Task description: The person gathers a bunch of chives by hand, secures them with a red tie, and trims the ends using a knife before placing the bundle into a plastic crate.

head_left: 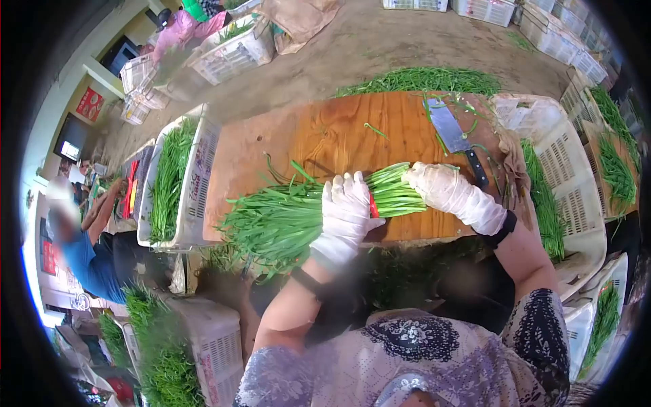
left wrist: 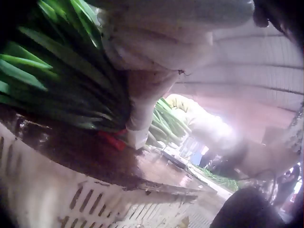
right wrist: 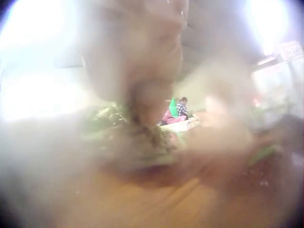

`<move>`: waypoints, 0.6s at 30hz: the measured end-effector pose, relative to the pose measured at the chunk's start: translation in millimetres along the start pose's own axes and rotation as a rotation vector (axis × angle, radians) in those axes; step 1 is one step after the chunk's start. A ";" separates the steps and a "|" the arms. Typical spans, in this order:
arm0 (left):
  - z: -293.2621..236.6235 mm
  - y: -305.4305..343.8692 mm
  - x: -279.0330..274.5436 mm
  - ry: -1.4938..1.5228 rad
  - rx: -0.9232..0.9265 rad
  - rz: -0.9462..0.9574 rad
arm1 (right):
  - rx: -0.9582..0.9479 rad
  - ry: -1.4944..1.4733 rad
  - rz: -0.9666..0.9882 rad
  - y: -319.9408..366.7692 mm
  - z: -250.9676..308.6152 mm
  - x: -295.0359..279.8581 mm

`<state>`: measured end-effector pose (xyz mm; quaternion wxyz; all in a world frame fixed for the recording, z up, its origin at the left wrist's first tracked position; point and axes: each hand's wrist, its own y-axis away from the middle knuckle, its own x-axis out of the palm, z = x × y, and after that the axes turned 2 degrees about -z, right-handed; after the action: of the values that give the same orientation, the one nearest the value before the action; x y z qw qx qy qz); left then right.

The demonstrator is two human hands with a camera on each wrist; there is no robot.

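Note:
A bundle of garlic chives [head_left: 278,214] lies across the wooden board, leaves to the left and pale stems [head_left: 390,193] to the right. A red band [head_left: 373,205] circles it. My gloved left hand [head_left: 342,214] grips the bundle beside the band, fingers over the top and thumb at the near side. In the left wrist view the thumb comes down next to the red band [left wrist: 113,140]. At the stem ends my gloved right hand [head_left: 447,190] holds the stems with curled fingers. The right wrist view is badly blurred.
A cleaver [head_left: 447,129] with a black handle lies on the board [head_left: 332,132], right of the bundle. White crates [head_left: 203,146] of chives flank the board. More loose chives [head_left: 427,80] are heaped beyond its far edge. Another person [head_left: 88,244] sits at the left.

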<state>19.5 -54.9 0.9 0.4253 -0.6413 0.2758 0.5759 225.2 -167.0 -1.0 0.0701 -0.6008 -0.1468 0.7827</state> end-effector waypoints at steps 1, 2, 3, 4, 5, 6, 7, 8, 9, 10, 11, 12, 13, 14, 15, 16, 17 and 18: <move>-0.3 1.2 0.9 -0.005 0.002 -0.010 | 0.079 0.060 0.088 2.9 1.2 -2.7; -1.2 1.6 3.3 -0.008 0.002 -0.019 | 0.065 0.071 0.045 3.9 -0.3 -1.3; -1.2 2.6 6.0 -0.035 0.013 -0.038 | 0.054 0.081 0.004 6.8 -1.5 2.1; -1.9 2.2 6.1 -0.033 0.010 -0.031 | 0.047 0.090 -0.037 10.4 -2.4 4.8; -2.4 1.8 5.6 -0.033 0.008 -0.023 | 0.017 0.142 -0.038 13.3 -4.4 5.4; -1.7 1.1 4.8 -0.033 0.005 -0.019 | 0.017 0.128 -0.050 13.9 -6.6 7.7; -1.2 -0.6 3.9 -0.027 -0.001 -0.008 | 0.014 0.117 -0.062 13.3 -11.4 12.0; -1.3 -1.0 2.8 -0.022 -0.007 0.006 | 0.011 0.103 -0.073 13.2 -17.0 18.0; -1.5 -1.4 1.8 -0.017 -0.013 0.020 | 0.025 0.004 -0.062 12.4 -26.2 26.8; -2.2 -2.1 0.7 -0.012 -0.019 0.032 | 0.045 -0.036 -0.027 11.6 -34.7 34.7; -3.2 -2.8 -0.6 -0.022 -0.022 0.044 | 0.066 -0.077 0.007 6.6 -34.5 31.9; -3.2 -3.0 -2.6 -0.010 -0.024 0.074 | 0.089 -0.121 0.040 4.9 -32.5 29.1; -2.3 -4.3 -5.3 0.002 -0.025 0.103 | 0.181 -0.498 -0.046 12.4 -32.9 19.3; -0.8 -6.2 -8.7 0.012 -0.026 0.132 | 0.529 -0.968 0.150 10.8 -9.6 -24.7; -1.9 -10.2 -24.9 0.036 -0.029 0.239 | 0.551 -0.703 0.029 14.6 -2.6 -49.4; -5.5 -17.7 -46.6 -0.058 -0.046 0.410 | 0.573 -0.433 -0.088 19.8 -1.0 -60.5; -3.0 -28.1 -67.0 -0.071 0.016 0.386 | 0.776 -1.144 -0.170 39.8 -12.3 -49.4; -0.4 -40.3 -80.3 -0.079 0.076 0.368 | 0.722 -1.127 0.145 49.2 -2.2 -46.6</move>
<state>38.9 -46.6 88.3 0.3472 -0.5404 0.3929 0.6580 243.1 -226.6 25.9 0.1266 -0.0478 0.1506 0.9793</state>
